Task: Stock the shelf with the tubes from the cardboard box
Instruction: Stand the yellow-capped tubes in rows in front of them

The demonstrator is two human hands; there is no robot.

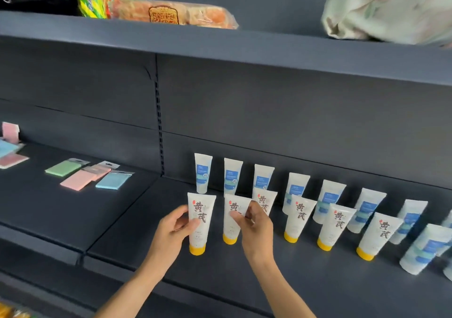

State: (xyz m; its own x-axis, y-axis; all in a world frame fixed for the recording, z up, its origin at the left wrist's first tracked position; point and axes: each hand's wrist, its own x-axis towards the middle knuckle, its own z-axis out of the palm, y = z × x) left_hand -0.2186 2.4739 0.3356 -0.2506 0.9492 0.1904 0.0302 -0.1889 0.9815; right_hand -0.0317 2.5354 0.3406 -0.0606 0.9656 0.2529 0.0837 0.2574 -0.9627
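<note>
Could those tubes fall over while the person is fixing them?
Maybe. The left hand holds one yellow-capped tube and the right hand pinches the next tube. All stand on their caps, close together, so a nudge might tip neighbours. The blue tubes right behind could topple too.

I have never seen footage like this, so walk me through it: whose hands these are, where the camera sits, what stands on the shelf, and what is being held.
No machine here: a person works bare-handed, filmed by one camera worn on their head, looking forward and down. The left hand grips a yellow-capped tube standing cap-down on the dark shelf. The right hand pinches the next yellow-capped tube. More such tubes form the front row; blue-labelled tubes stand behind. Coloured flat packets lie to the left.
</note>
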